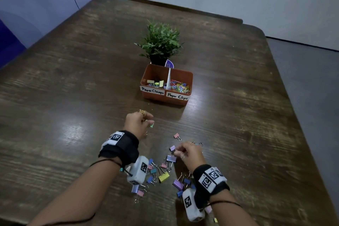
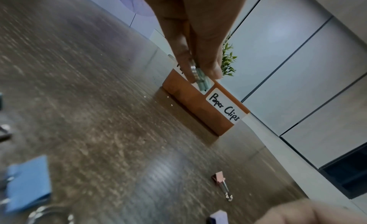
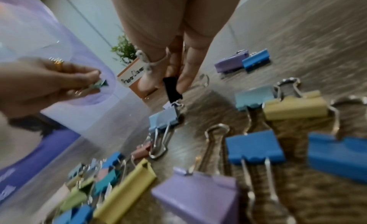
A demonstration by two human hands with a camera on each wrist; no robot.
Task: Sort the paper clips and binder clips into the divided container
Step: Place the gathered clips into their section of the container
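An orange divided container stands mid-table. Its left half, labelled "Paper Clamps", holds binder clips and its right half, "Paper Clips", holds coloured paper clips. My left hand hovers in front of the container and pinches a small green binder clip between thumb and fingertips. My right hand is low over the table, and its fingertips pinch a small black binder clip just above a light-blue one. A loose pile of coloured binder clips lies between my wrists.
A potted green plant stands right behind the container. A single pink binder clip lies apart, ahead of my right hand. Two more clips, purple and blue, lie further right. The dark wooden table stretches wide on both sides.
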